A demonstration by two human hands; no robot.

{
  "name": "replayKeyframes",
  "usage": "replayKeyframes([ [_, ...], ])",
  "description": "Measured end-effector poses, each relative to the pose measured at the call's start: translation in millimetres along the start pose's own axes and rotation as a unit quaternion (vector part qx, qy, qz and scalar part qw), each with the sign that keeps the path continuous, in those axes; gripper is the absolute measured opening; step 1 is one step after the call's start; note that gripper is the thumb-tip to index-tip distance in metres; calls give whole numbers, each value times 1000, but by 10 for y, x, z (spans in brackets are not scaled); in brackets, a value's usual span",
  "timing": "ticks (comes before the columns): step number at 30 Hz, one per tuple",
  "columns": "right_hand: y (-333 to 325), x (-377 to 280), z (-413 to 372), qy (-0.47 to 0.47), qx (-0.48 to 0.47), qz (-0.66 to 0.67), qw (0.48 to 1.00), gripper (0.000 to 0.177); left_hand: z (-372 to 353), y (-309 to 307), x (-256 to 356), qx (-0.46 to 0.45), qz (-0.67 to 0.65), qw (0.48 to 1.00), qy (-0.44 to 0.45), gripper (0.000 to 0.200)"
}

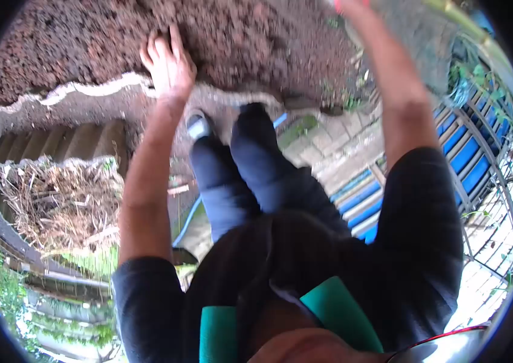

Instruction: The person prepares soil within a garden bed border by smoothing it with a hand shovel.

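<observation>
My left hand (170, 68) rests on dark reddish-brown, crumbly soil (87, 36), just past a wavy pale rim (90, 89). Its fingers are stretched out and a little apart, and I see nothing held in it. My right arm (389, 78) reaches forward over the right end of the soil. Only a sliver of my right hand (353, 3) shows at the top edge, with something pinkish-red beside it. The fingers there are cut off by the frame, so what they do is hidden.
Below the rim are my legs (274, 163) and a shoe (199, 125). At left, a corrugated-walled bed holds dry straw (63, 199). Paving bricks (332, 136), a blue hose (188, 219) and blue slats (365, 206) lie about. A curved metal frame (492, 145) stands at right.
</observation>
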State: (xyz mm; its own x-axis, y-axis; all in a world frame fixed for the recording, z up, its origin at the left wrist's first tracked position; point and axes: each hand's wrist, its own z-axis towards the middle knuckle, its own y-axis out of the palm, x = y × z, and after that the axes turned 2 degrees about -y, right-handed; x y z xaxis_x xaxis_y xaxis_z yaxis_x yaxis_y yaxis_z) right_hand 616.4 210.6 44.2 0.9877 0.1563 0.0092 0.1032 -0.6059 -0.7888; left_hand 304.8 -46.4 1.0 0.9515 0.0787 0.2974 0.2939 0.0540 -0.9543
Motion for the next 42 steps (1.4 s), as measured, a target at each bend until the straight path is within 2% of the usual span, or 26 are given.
replayKeyframes([
  [2,149,11,147,-21,-6,-16,1000,47,6,12,-19,-12,-9,999,-36,71],
  [3,61,-118,125,-11,-26,-94,995,43,-3,67,-37,-14,-13,999,-50,72],
  [5,-153,-275,-40,-34,-12,-87,996,43,13,-2,-20,-26,-31,998,-56,71],
  [7,245,-8,214,-71,114,-114,984,44,-7,82,-39,2,-18,998,-61,69],
  [8,55,-155,59,-66,70,-108,989,42,9,81,-46,30,-38,997,-57,65],
  [9,227,-69,141,-73,143,-26,987,42,6,80,-64,48,-44,996,-54,63],
  [11,202,-125,88,38,109,65,991,45,-7,87,-69,80,-56,994,-42,59],
  [13,181,-152,-154,51,153,108,981,48,13,55,-45,108,-67,991,-45,48],
  [16,363,-139,-468,26,237,148,960,51,-8,18,-41,94,-83,990,-57,45],
  [18,445,-118,-613,42,243,184,952,49,-15,64,-104,115,-64,991,-11,41],
  [21,454,92,-902,7,169,173,970,46,27,137,-143,130,-8,990,55,38],
  [22,443,181,-956,-9,114,185,976,42,57,121,-110,125,37,987,89,37],
  [23,488,249,-1009,-10,145,153,978,41,95,101,-60,120,80,982,119,35],
  [24,554,293,-1083,-9,172,119,978,40,222,135,57,135,-4,983,122,32],
  [25,615,287,-1172,-8,193,83,978,39,433,141,241,260,6,933,247,29],
  [26,611,248,-1281,-5,223,60,973,36,686,349,274,215,-94,946,224,32],
  [27,544,175,-1413,16,227,44,973,36,868,180,664,181,-229,946,138,41],
  [29,292,-7,-1585,49,227,9,973,36,1315,202,1118,98,-279,955,32,61],
  [31,56,17,-1483,26,196,-1,980,37,1666,473,1317,41,-406,913,0,47],
  [33,-110,93,-1066,32,142,-16,989,39,1794,625,1202,14,-386,919,75,36],
  [35,-173,-42,-648,39,107,-5,993,39,1771,739,1101,36,-388,916,97,35],
  [36,-139,-39,-308,40,119,-8,992,40,1756,729,1103,32,-413,907,82,35],
  [37,-71,-87,-37,40,127,-11,991,40,1711,558,1128,-29,-408,910,64,40],
  [39,-132,-197,176,38,146,-8,989,41,1685,543,1155,-56,-431,898,65,48],
  [40,-41,-148,405,44,176,-6,983,41,1652,376,1215,-60,-310,947,67,47],
  [42,50,-84,940,74,218,13,973,41,1667,392,1236,-62,-286,955,44,47],
])
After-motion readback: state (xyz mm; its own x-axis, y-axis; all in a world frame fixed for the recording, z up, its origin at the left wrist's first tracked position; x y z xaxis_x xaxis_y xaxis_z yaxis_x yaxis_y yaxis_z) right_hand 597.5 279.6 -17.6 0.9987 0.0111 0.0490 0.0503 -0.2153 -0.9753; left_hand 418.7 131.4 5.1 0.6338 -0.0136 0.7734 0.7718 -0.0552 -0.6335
